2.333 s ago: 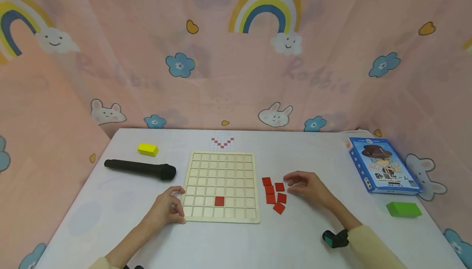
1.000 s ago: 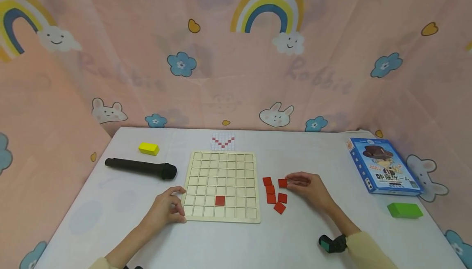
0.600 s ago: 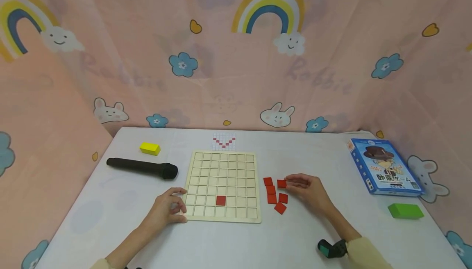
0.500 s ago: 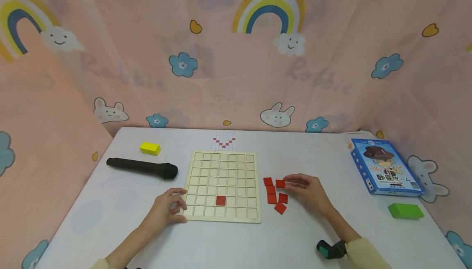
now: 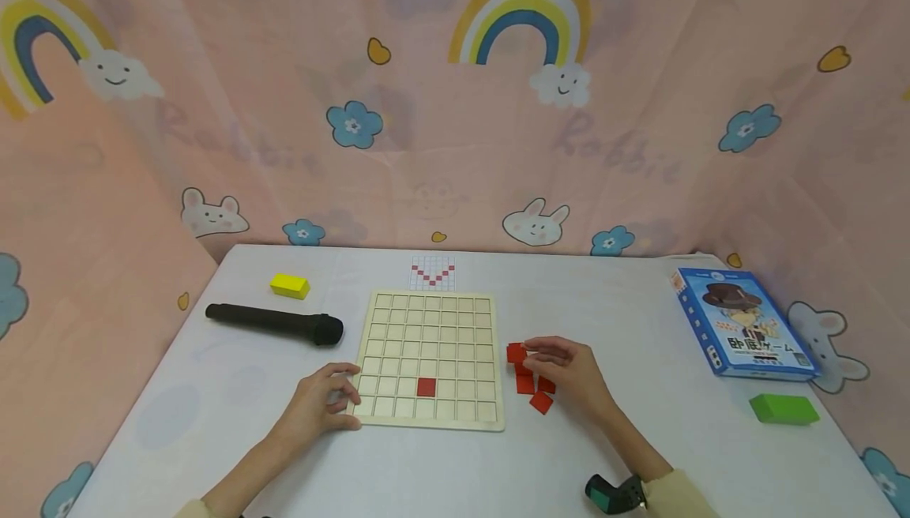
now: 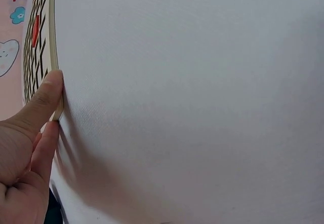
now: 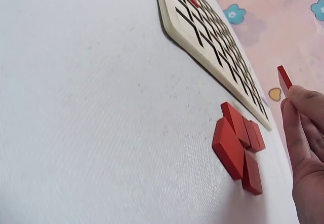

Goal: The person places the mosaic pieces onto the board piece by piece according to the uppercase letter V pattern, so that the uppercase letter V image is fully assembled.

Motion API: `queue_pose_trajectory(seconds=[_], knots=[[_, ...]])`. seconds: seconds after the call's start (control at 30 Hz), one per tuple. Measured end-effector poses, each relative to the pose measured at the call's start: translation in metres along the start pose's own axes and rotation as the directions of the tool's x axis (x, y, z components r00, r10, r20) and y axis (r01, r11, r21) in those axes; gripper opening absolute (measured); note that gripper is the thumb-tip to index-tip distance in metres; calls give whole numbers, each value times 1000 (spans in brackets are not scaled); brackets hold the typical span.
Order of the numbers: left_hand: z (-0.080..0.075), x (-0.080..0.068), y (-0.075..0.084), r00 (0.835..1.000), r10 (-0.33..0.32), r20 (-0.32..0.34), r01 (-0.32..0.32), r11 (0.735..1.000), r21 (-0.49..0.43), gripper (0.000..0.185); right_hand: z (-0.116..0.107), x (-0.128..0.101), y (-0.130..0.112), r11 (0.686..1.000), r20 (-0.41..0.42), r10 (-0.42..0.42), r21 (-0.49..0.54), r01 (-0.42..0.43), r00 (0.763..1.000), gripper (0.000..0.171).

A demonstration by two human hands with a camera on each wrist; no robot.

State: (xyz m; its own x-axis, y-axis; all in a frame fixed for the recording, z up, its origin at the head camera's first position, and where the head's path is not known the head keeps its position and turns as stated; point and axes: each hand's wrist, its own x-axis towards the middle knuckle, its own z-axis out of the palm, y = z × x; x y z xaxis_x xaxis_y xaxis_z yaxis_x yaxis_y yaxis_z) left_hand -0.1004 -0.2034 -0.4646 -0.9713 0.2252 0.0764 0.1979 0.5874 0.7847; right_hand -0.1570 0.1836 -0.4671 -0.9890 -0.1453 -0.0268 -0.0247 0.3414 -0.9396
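A pale square grid board (image 5: 455, 426) lies at the table's middle, with one red tile (image 5: 426, 387) set in a cell of its second row from the front. My left hand (image 5: 316, 399) holds the board by its front left corner, thumb (image 6: 48, 89) on the front edge and fingers curled at the left side. Between thumb and fingertips my right hand (image 5: 569, 372) pinches a red square tile (image 7: 284, 77), raised above the table right of the board. Several loose red tiles (image 7: 230, 150) lie below that hand, partly covered by it in the head view.
A small printed grid card (image 5: 432, 273) with a red V pattern lies behind the board. Left stand a black microphone (image 5: 273, 324) and a yellow block (image 5: 289, 287). At the right are a blue game box (image 5: 745, 324) and a green block (image 5: 784, 409).
My right hand has taken a red tile from the pile's right side, lifted it and carried it left over the other tiles. The left hand has stayed at the board's corner.
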Motion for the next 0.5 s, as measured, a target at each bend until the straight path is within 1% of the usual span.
queue_pose_trajectory(seconds=[0.17, 0.4, 0.5], knots=[[1, 0, -2, 1000, -5, -3, 5, 1000, 2, 32, 14, 3, -4, 1000, -23, 18, 14, -18, 1000, 34], [1, 1, -2, 1000, -7, -10, 7, 1000, -1, 33, 29, 5, -9, 999, -36, -32, 36, 33, 999, 30], [1, 1, -1, 1000, -4, -11, 4, 1000, -2, 33, 36, 5, -10, 999, -51, -23, 34, 24, 998, 29]])
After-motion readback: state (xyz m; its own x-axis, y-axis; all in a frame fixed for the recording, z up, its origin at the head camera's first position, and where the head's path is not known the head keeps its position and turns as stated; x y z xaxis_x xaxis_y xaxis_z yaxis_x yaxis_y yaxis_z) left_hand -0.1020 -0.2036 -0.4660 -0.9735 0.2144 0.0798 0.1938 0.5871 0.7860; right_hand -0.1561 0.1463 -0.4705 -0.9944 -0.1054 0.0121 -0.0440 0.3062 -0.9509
